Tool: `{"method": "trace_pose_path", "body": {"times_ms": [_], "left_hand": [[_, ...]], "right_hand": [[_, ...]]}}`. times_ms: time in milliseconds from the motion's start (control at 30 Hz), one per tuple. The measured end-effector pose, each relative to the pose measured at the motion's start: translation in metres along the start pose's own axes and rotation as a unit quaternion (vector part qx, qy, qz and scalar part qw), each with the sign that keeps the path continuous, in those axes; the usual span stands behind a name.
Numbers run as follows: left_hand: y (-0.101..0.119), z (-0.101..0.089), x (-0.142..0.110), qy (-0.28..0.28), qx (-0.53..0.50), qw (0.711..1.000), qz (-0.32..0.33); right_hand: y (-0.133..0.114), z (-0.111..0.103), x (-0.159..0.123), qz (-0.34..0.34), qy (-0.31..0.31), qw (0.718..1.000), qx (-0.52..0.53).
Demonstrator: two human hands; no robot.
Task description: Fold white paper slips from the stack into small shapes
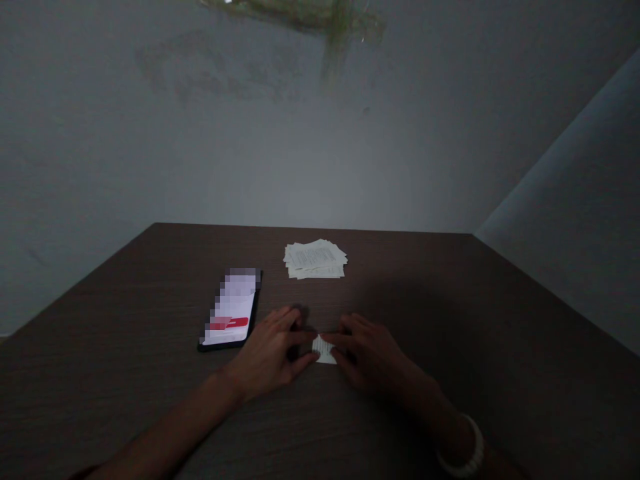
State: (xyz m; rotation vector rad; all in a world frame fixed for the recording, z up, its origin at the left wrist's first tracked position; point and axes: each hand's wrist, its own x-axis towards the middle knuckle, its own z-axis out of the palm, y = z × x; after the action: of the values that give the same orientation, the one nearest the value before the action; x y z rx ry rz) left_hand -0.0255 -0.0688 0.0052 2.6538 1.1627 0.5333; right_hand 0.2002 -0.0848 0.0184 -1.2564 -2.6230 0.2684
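A small folded piece of white lined paper [323,349] lies on the dark wooden table [125,373] between my two hands. My left hand [273,353] rests on the table with its fingertips pressed on the paper's left edge. From the other side, my right hand [367,357] pinches and presses the paper's right edge. Most of the paper is covered by my fingers. A white bracelet [467,453] sits on my right wrist.
A loose stack of white paper sheets [315,259] lies further back at the table's middle. A phone [231,308] with a lit screen lies left of my hands. A grey wall [300,133] stands behind the table's far edge.
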Motion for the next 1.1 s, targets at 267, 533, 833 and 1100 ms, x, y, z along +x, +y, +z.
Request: {"method": "trace_pose_path", "body": {"times_ms": [267,533,833,1100], "left_hand": [[-0.003,0.002,-0.002,0.010,0.000,1.000,0.003],[-0.002,0.001,-0.001,0.005,-0.014,1.000,0.018],[0.000,-0.003,-0.002,-0.011,-0.027,0.999,0.033],[0.001,-0.003,-0.002,0.014,-0.040,0.998,0.045]], "right_hand": [[0.009,-0.005,-0.003,0.058,0.018,0.998,-0.018],[0.013,-0.004,-0.001,0.056,0.036,0.997,-0.037],[0.008,-0.010,-0.003,-0.022,0.011,0.998,0.057],[0.012,-0.001,0.000,-0.023,0.042,0.997,0.055]]}}
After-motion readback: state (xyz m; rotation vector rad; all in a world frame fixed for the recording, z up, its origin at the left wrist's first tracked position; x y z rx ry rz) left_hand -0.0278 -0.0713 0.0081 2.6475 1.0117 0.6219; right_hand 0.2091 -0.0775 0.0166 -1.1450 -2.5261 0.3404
